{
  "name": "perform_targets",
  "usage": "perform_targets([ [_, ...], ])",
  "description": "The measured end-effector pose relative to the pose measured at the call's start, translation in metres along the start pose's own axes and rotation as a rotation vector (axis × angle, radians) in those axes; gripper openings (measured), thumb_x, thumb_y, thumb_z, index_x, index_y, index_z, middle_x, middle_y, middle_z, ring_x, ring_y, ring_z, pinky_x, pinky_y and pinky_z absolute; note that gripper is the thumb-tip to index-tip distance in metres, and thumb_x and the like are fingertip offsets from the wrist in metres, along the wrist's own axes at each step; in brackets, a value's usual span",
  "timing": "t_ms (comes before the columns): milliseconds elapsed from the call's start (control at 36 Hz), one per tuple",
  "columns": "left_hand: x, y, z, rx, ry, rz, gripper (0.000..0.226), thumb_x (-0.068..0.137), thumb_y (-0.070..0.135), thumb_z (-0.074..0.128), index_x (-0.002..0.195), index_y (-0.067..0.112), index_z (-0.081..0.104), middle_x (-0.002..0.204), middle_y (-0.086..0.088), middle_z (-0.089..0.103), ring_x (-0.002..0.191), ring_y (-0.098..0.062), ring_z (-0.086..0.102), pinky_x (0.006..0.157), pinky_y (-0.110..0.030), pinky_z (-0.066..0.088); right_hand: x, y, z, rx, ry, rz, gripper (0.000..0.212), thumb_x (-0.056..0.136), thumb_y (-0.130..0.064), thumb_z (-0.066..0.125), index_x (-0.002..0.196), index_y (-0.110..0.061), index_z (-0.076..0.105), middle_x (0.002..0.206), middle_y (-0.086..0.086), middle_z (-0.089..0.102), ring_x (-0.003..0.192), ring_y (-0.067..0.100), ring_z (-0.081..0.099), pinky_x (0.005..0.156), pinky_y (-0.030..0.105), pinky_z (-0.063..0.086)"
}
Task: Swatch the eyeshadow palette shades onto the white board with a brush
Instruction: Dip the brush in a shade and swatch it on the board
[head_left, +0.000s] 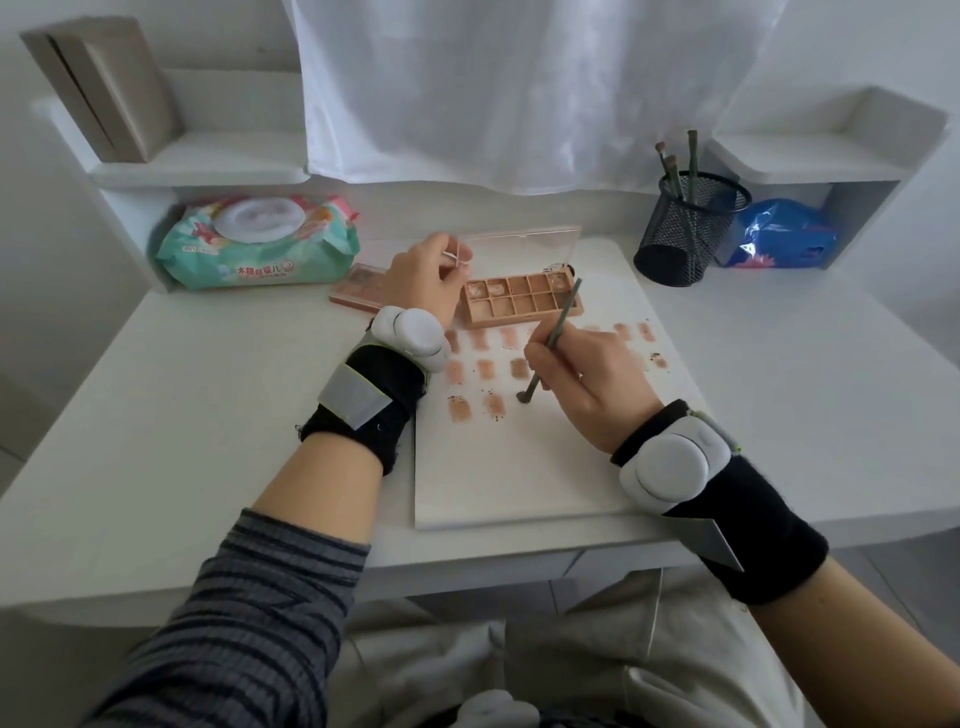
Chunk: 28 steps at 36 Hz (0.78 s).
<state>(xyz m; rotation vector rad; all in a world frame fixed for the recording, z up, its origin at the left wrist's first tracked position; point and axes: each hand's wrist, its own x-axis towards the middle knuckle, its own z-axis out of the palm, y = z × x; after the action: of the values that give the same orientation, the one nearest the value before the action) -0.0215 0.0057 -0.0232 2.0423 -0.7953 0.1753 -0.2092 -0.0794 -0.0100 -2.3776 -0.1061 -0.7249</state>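
Observation:
An open eyeshadow palette (522, 301) with brown and beige pans lies at the far end of the white board (519, 467). Its clear lid (524, 244) stands up behind it. My right hand (587, 384) grips a green-handled brush (556, 332), whose tip touches the board at a dark dot below the rows of peach and brown swatches (485, 371). My left hand (423, 280) rests at the palette's left edge and pinches a small thin white thing. Both wrists wear black bands with white devices.
A second pink palette (358, 288) lies left of my left hand. A pack of wet wipes (260, 241) sits at the back left. A black mesh cup (685, 226) with brushes stands back right, beside a blue bag (779, 234). White shelves and a cloth rise behind.

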Motion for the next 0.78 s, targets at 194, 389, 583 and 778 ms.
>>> perform_targets([
  [194, -0.0008, 0.0000, -0.0003, -0.014, 0.005, 0.012, 0.008, 0.087, 0.011, 0.059, 0.093, 0.013, 0.064, 0.097, 0.001, 0.070, 0.088, -0.015, 0.066, 0.079, -0.030, 0.052, -0.0005, -0.0005, -0.0003, 0.069, -0.022, 0.034, 0.023, 0.090, -0.036, 0.037, 0.076, -0.022, 0.048, 0.056, 0.000, 0.054, 0.052, 0.021, 0.053, 0.054, 0.037, 0.042],
  [389, -0.0005, -0.0003, -0.0005, -0.014, 0.014, 0.029, 0.007, 0.086, 0.010, 0.060, 0.092, 0.012, 0.064, 0.095, 0.001, 0.070, 0.087, -0.015, 0.066, 0.077, -0.028, 0.052, -0.0006, 0.0020, -0.0019, 0.217, 0.084, 0.078, 0.018, 0.089, -0.034, 0.039, 0.073, -0.033, 0.045, 0.062, -0.011, 0.055, 0.055, 0.012, 0.054, 0.056, 0.022, 0.043],
  [583, -0.0004, -0.0001, -0.0008, 0.002, 0.010, 0.030, 0.008, 0.087, 0.011, 0.059, 0.094, 0.012, 0.064, 0.095, 0.002, 0.071, 0.085, -0.012, 0.065, 0.073, -0.021, 0.046, 0.0006, 0.0027, -0.0028, 0.309, 0.196, 0.152, 0.016, 0.088, -0.035, 0.041, 0.074, -0.028, 0.047, 0.059, -0.005, 0.051, 0.054, 0.009, 0.052, 0.055, 0.020, 0.042],
  [778, -0.0010, 0.0002, -0.0003, -0.002, 0.011, 0.024, 0.008, 0.086, 0.011, 0.059, 0.092, 0.013, 0.064, 0.095, 0.002, 0.071, 0.088, -0.014, 0.067, 0.077, -0.027, 0.051, 0.0008, 0.0030, -0.0013, 0.322, 0.048, 0.231, 0.023, 0.091, -0.027, 0.042, 0.070, -0.020, 0.047, 0.064, 0.001, 0.050, 0.055, 0.009, 0.049, 0.058, 0.022, 0.042],
])
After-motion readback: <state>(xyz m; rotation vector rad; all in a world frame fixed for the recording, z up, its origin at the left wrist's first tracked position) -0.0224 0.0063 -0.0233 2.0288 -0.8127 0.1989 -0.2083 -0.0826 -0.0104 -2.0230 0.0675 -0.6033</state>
